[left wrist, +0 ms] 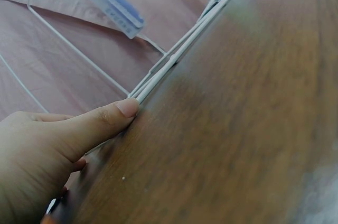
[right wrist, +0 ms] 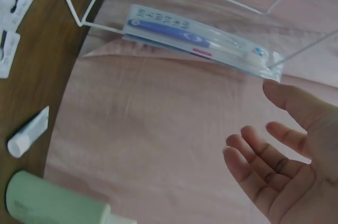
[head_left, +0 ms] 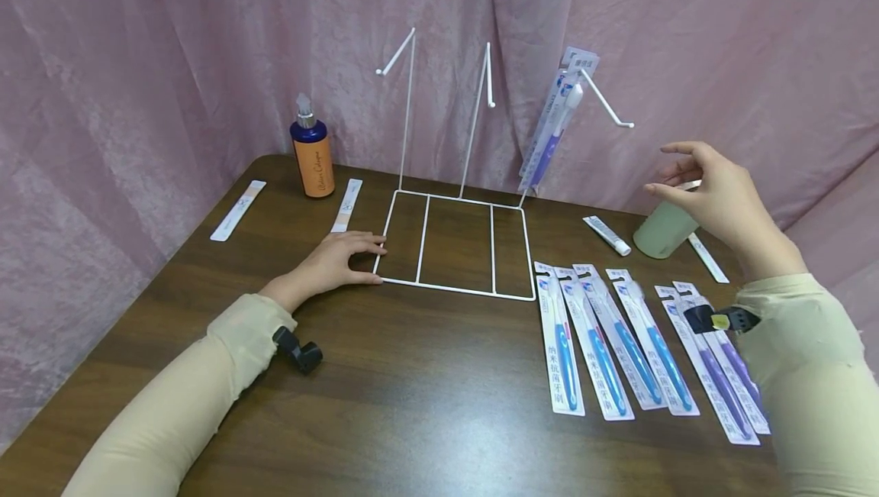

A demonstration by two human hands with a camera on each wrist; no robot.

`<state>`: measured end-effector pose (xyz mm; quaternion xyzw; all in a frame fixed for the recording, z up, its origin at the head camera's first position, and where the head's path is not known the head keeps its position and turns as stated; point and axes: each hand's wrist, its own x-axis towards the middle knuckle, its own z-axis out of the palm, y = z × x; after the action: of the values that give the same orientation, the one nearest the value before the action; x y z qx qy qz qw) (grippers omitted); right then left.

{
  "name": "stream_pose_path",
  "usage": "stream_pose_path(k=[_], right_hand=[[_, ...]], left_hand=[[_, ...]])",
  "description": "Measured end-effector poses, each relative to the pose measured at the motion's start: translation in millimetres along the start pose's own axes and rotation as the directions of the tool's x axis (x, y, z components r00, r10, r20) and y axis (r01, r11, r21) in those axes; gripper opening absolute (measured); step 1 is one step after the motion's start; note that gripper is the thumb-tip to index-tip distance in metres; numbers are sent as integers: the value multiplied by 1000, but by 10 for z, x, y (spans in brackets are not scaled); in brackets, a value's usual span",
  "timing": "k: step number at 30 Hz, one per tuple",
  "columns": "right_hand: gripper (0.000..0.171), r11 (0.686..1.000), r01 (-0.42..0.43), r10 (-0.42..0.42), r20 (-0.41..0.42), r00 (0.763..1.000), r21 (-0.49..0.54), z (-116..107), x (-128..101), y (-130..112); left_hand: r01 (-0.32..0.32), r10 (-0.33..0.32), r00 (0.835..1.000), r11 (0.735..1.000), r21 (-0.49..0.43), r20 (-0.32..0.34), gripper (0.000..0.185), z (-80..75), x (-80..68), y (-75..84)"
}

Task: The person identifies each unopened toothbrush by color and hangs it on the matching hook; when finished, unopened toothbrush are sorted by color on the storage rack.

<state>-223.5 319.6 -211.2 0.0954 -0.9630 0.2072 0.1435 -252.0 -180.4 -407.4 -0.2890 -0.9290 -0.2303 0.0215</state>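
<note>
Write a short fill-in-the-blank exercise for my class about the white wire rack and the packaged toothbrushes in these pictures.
1. The left hand rests on the table against the white wire rack's ____.
2. The right hand is open and holds ____.
3. Toothbrush packs hang from the rack's ____ hook.
4. The pump bottle has an ____ label.

Missing words: base; nothing; right; orange

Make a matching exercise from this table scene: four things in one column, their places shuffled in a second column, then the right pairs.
Things
1. pump bottle
2. hanging toothbrush pack
3. green cup
4. left hand

Places
A. on the right hook of the wire rack
B. at the front left corner of the rack's base
C. at the back of the table, left of the rack
D. behind the raised right hand

Pairs: 1-C, 2-A, 3-D, 4-B
</note>
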Motion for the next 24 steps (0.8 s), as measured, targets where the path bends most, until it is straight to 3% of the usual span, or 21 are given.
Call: stream_pose_path(k=[10,24], right_hand=[[53,999,-28,28,8,1000,46,-99,-405,232],[52,995,-73,75,24,997,-70,-38,-891,661]], left_hand=[[-3,3,1000,1000,11,5,54,-9,0,3],[-2,2,1000,1000,-7,-3,55,1,1,-3]])
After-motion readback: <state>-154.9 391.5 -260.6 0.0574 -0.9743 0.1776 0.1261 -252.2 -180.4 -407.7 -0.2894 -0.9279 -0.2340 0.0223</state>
